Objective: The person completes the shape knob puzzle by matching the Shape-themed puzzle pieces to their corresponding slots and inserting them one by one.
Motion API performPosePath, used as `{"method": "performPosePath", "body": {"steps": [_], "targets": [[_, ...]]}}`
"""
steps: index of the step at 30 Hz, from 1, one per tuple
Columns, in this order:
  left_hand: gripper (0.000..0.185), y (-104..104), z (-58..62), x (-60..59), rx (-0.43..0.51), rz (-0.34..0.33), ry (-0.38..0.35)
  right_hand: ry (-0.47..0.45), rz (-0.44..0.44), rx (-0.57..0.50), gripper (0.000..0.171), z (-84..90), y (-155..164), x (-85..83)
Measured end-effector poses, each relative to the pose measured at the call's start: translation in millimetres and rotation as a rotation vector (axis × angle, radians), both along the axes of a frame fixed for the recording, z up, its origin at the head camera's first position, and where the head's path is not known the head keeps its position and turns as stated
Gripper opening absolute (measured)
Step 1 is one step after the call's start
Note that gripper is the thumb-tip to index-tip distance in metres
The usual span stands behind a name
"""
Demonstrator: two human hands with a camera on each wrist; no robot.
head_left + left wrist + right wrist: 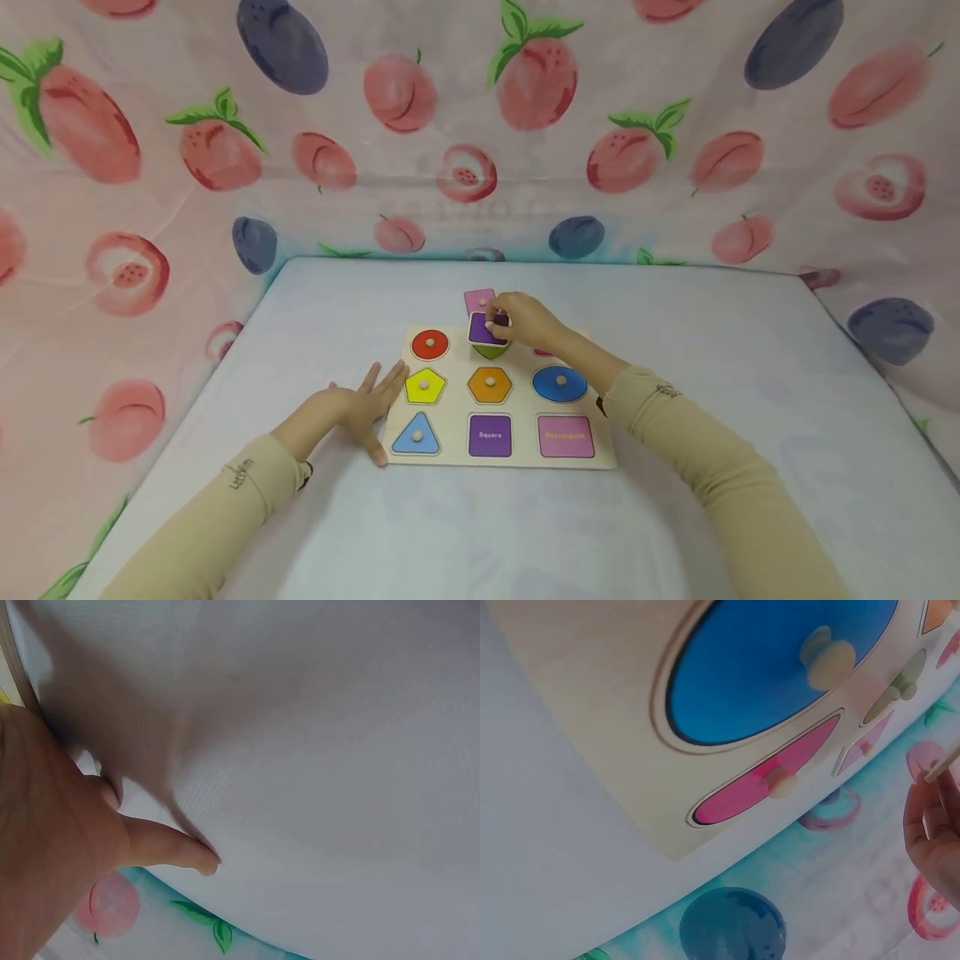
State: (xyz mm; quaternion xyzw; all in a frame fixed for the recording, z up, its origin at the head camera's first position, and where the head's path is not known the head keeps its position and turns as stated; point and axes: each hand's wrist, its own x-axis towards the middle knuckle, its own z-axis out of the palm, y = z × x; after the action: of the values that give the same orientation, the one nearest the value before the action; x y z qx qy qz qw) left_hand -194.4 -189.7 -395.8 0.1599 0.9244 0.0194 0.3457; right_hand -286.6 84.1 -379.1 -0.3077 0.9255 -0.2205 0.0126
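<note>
Left hand: the left hand is laid flat on the white table cover with fingers spread and straight, holding nothing; its fingertips touch the left edge of the puzzle board, and it is judged to be steadying the board.
Left wrist view: only the palm and one finger pressed on the white cover are shown; the board is cut down to a sliver at the upper left corner.
Board, left column: a red circle, a yellow pentagon and a blue triangle are seated in their recesses.
Board, middle column: an orange hexagon is seated; the recess marked Square is bare.
Purple square piece: the purple square piece is pinched by its knob and held tilted above the top middle of the board, over a green piece that is mostly covered.
Pink piece: a pink piece lies on the cover just behind the board.
Right hand: the right hand is curled round the purple piece, fingers closed on it.
Board, right column: a blue oval is seated; the recess marked Rectangular is bare.
Hidden: the top right piece is covered by the wrist in the head view; in the right wrist view a pink shape is seen there, its outline hard to judge.
</note>
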Motion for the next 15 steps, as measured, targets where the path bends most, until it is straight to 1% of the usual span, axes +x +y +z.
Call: {"method": "performPosePath", "body": {"steps": [10, 15], "targets": [[0.137, -3, -1.1, -5.4, -0.002, -0.016, 0.000, -0.038, 0.073, 0.047, 0.009, 4.4, 3, 18.9], [0.138, -4, -4.6, -5.5, 0.004, -0.012, -0.007, -0.078, 0.105, 0.071, 0.007, 0.3, 3, 31.2]]}}
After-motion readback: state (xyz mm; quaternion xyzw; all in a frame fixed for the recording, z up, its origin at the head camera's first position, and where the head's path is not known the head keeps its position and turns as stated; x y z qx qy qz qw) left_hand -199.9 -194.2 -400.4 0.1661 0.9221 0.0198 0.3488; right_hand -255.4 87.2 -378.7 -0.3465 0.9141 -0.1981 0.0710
